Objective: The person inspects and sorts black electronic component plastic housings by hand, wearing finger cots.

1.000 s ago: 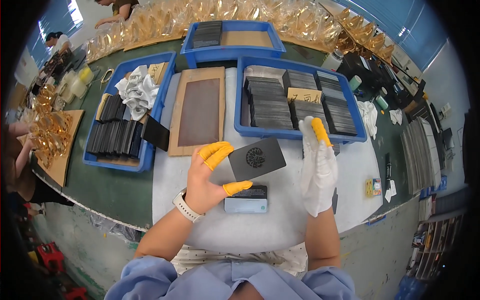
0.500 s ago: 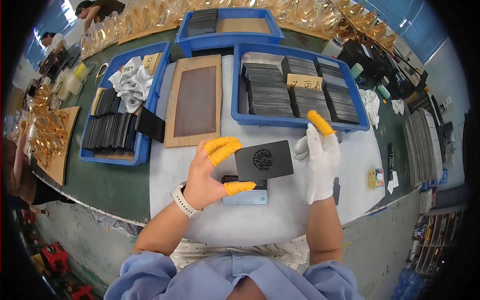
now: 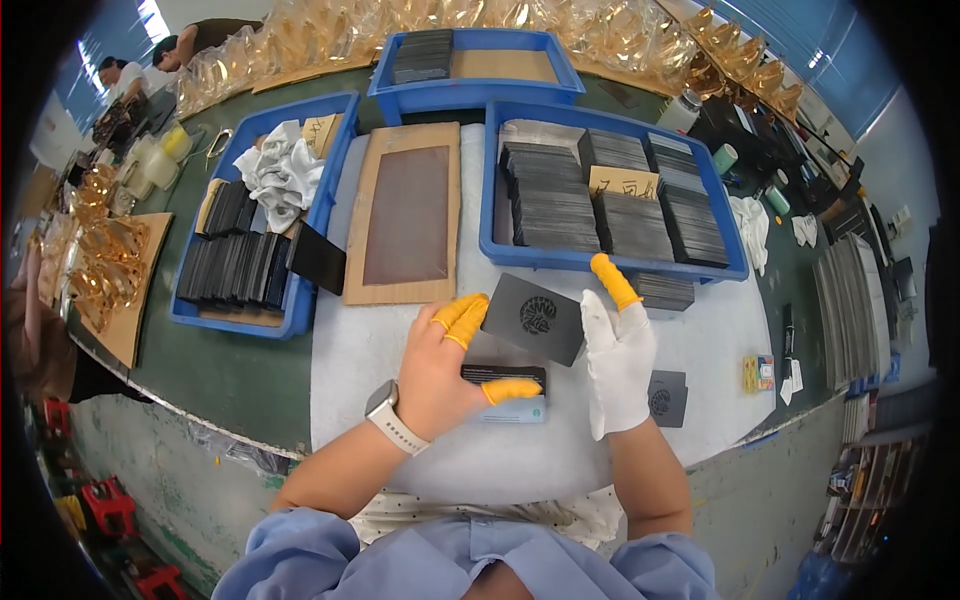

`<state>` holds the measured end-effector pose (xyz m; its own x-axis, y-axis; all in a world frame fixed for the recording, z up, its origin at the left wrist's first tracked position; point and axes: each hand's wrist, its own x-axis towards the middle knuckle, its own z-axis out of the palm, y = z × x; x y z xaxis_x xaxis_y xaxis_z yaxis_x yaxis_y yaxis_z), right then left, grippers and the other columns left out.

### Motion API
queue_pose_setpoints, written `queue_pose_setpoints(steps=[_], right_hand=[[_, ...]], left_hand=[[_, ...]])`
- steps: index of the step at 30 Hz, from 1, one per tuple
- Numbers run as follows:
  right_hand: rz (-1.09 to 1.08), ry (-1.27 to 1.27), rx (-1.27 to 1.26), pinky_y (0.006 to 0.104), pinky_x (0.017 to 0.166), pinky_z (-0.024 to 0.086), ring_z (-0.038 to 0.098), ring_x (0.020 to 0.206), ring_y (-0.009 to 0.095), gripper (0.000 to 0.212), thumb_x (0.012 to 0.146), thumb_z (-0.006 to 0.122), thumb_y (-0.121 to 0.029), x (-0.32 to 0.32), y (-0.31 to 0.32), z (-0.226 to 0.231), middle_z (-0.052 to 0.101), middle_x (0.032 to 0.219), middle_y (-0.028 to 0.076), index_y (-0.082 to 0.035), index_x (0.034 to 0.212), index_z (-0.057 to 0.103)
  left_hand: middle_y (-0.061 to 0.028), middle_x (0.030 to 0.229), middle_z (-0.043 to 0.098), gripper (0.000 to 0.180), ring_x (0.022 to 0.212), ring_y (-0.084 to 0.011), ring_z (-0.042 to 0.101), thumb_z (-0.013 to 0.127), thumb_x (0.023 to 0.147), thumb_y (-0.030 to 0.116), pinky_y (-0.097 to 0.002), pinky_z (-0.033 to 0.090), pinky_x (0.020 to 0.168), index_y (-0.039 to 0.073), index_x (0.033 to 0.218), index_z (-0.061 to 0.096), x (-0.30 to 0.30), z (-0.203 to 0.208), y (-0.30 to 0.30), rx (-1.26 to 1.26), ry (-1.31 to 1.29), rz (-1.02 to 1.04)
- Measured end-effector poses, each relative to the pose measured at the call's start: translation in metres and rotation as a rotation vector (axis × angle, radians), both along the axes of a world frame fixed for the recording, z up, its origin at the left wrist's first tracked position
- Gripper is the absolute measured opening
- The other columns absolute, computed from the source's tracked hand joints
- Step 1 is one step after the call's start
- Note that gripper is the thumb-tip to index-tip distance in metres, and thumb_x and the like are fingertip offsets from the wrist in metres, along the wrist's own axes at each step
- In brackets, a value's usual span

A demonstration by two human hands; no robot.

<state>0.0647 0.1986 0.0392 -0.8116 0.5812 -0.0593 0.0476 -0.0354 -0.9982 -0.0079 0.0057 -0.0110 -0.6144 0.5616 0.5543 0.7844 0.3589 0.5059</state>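
A thin black card (image 3: pixel 525 326) with a round glossy emblem is tilted in the air between my two hands. Fingertips of my left hand (image 3: pixel 437 365), in yellow finger cots, press its left edge, while the capped thumb is spread away below it. My right hand (image 3: pixel 617 368), in a white glove with a yellow cot on one finger, has its fingers at the card's right edge; its grip behind the card is hidden. Below the card, a printed black and pale-blue card (image 3: pixel 515 412) lies on the white mat (image 3: pixel 440 462). Another black emblem card (image 3: pixel 667 399) lies right of my right hand.
Blue trays of black cards stand at the right (image 3: pixel 615 263), left (image 3: pixel 300 315) and back (image 3: pixel 500 92). A dark panel on a cardboard sheet (image 3: pixel 354 262) lies between. White cloth (image 3: pixel 277 178) sits in the left tray. Gold items in clear wrap (image 3: pixel 330 45) line the far edge.
The black card has turned clockwise, its right side now lower. My right hand has closed in to its right edge, and my left thumb has come away from its lower edge.
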Motion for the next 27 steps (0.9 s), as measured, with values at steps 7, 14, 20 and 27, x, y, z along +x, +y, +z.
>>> queue_pose_setpoints(steps=[7,14,20,27], right_hand=[[0.298,-0.255,-0.149,0.0208,0.073,0.052,0.062,0.073,0.004,0.077,0.09,0.075,0.0,0.001,-0.016,0.012,0.071,0.081,0.0,-0.008,0.159,0.041],[0.401,-0.183,-0.075,0.0194,0.061,0.044,0.056,0.066,0.001,0.078,0.094,0.072,-0.002,-0.003,-0.006,0.0,0.069,0.078,-0.002,-0.007,0.161,0.033],[-0.045,-0.021,-0.164,0.019,0.06,0.045,0.057,0.063,0.005,0.061,0.096,0.072,-0.007,-0.011,0.002,0.002,0.063,0.076,-0.003,-0.002,0.151,0.046],[0.451,-0.096,-0.102,0.0184,0.059,0.039,0.049,0.063,0.001,0.059,0.091,0.074,0.001,0.011,-0.016,0.006,0.053,0.072,-0.008,-0.003,0.147,0.053]], left_hand=[[-0.0229,0.129,0.058,0.119,0.12,-0.0419,0.052,0.094,0.053,0.066,-0.0487,0.041,0.108,-0.009,0.135,0.052,0.0,0.017,0.002,-0.076,-0.15,0.08],[-0.021,0.126,0.061,0.098,0.122,-0.0426,0.054,0.093,0.057,0.053,-0.0492,0.04,0.107,-0.004,0.13,0.057,0.001,0.025,-0.001,-0.029,-0.159,-0.098],[-0.0162,0.129,0.059,0.099,0.127,-0.0367,0.053,0.092,0.058,0.056,-0.0478,0.039,0.107,0.001,0.133,0.056,0.033,0.035,-0.01,0.028,-0.166,-0.264],[-0.0164,0.127,0.062,0.093,0.133,-0.0356,0.05,0.087,0.063,0.056,-0.049,0.035,0.111,-0.001,0.131,0.06,0.031,0.029,-0.021,0.048,-0.143,-0.263]])
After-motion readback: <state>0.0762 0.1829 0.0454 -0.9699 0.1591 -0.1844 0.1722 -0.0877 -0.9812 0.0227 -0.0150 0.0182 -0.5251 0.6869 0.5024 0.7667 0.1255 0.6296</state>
